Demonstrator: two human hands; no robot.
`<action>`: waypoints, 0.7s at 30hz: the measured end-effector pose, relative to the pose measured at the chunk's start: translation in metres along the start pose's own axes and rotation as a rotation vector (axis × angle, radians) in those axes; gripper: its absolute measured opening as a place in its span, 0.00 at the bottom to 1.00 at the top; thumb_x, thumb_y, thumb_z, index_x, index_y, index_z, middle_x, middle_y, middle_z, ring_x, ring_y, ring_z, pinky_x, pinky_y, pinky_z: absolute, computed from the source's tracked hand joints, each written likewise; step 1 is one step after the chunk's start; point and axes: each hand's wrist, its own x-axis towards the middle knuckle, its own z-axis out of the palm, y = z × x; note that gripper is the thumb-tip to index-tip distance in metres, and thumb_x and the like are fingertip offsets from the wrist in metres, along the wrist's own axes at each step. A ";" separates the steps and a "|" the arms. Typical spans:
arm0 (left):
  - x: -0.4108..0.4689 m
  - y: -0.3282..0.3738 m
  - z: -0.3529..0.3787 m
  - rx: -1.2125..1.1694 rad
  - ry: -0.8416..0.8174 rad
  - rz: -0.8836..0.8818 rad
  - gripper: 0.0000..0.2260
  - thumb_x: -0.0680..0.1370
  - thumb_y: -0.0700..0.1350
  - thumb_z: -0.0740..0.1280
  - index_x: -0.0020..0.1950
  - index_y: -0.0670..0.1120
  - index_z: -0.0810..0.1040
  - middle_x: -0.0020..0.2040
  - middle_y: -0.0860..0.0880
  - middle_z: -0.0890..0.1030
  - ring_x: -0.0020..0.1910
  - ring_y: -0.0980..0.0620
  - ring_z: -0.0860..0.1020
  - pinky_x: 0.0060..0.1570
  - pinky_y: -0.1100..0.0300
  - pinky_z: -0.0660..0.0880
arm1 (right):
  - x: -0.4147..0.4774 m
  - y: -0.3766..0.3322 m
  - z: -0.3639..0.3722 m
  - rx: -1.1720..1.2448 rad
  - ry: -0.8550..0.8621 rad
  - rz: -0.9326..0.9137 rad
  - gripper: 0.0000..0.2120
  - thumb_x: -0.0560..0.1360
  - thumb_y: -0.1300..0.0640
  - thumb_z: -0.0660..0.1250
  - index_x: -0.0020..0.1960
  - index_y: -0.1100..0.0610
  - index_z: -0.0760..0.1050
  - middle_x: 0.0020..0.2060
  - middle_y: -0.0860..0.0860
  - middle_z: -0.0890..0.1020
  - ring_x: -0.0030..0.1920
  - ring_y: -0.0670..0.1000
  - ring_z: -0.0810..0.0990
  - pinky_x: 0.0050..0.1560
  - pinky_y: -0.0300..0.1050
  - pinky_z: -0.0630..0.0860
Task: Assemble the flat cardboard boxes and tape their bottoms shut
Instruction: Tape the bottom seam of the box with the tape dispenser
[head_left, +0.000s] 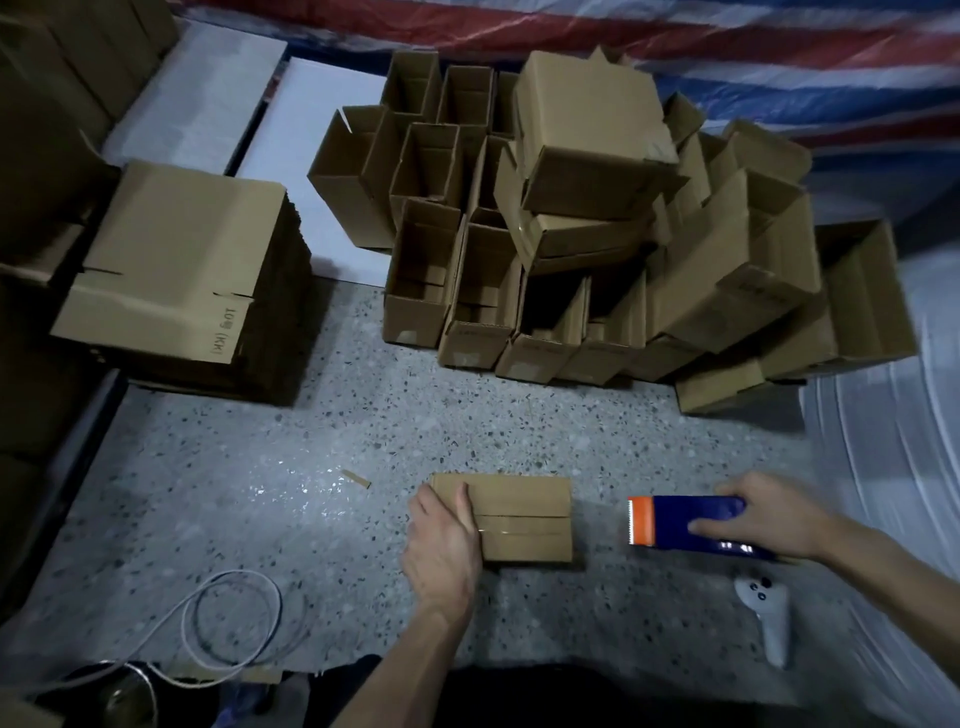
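While the left hand (442, 540) grips the left end of the box (522, 501) on the near floor (363, 441), the right hand (769, 512) holds the tape dispenser (675, 519) just right of it. Cardboard seems light and stiff; hold it at the edges.

Matt cardboard box (519, 517), speckled stone-like floor (363, 441), seemingly glossy plastic tape dispenser (691, 522)

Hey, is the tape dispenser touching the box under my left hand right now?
Apart. The head view shows a strip of speckled floor between the tape dispenser and the box.
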 end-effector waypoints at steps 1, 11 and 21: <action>0.000 0.000 0.000 -0.004 0.006 0.000 0.27 0.81 0.66 0.44 0.59 0.46 0.69 0.51 0.47 0.77 0.36 0.46 0.78 0.34 0.56 0.66 | 0.003 -0.008 0.003 -0.059 0.012 0.013 0.26 0.68 0.30 0.71 0.32 0.53 0.76 0.26 0.49 0.80 0.28 0.44 0.77 0.33 0.43 0.70; 0.002 0.005 -0.001 -0.009 0.020 0.034 0.27 0.82 0.67 0.41 0.56 0.47 0.67 0.47 0.48 0.78 0.35 0.45 0.81 0.32 0.57 0.64 | 0.060 -0.107 0.052 -0.270 0.115 0.074 0.22 0.69 0.32 0.65 0.36 0.51 0.75 0.30 0.46 0.78 0.31 0.46 0.76 0.30 0.41 0.65; -0.003 -0.003 0.001 0.016 0.033 0.029 0.27 0.81 0.67 0.41 0.54 0.47 0.67 0.47 0.49 0.75 0.32 0.50 0.68 0.32 0.56 0.64 | 0.073 -0.103 0.086 -0.309 0.211 0.175 0.24 0.78 0.33 0.56 0.41 0.53 0.74 0.33 0.47 0.76 0.35 0.49 0.77 0.35 0.43 0.69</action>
